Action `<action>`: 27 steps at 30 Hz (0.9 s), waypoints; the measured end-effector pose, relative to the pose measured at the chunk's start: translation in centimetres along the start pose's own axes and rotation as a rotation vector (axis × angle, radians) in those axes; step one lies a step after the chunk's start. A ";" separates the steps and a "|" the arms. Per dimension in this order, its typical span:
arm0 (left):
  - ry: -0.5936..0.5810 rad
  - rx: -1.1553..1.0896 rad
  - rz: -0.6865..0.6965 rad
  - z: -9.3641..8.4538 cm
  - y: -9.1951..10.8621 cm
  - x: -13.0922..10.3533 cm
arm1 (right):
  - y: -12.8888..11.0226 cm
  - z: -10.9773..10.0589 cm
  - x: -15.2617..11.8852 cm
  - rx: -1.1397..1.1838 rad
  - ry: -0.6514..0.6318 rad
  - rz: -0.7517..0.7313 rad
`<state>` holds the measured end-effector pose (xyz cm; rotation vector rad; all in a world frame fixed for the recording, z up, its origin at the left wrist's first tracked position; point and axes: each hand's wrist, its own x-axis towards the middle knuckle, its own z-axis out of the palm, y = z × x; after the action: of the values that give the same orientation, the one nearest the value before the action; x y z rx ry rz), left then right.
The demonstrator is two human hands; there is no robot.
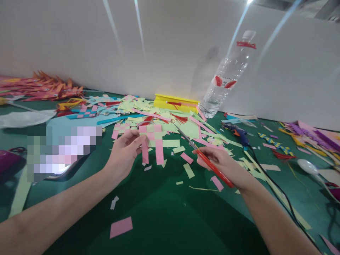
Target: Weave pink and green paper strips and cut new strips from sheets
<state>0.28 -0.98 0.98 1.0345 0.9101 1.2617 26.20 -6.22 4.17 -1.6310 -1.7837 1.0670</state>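
My left hand point(126, 150) pinches a small woven piece of pink and pale green paper strips point(154, 134) between thumb and fingers. Pink ends hang down from it, and a pale green end sticks out to the right. In my right hand point(216, 161) is a pair of scissors with red handles point(212, 166). The blades point up and to the left, a little way right of the woven paper and apart from it. Loose pink and green paper offcuts point(189, 170) lie on the green tabletop point(159, 216) between and below my hands.
A clear plastic bottle point(225, 79) leans against the pale wall point(106, 53). A blue glue gun point(240, 136) with a black cord lies to the right, near a white spoon point(308, 166). A blurred-out phone point(66, 156) stands left. Paper scraps point(140, 104) heap behind, beside folded yellow paper point(159, 102).
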 end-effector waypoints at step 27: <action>0.025 0.023 0.030 0.0 0.1 0.1 | -0.4 -0.2 -0.3 0.033 -0.053 0.067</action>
<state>0.22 -0.87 1.10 1.0561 0.9333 1.2937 26.21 -6.46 4.62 -1.6678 -1.7460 1.1733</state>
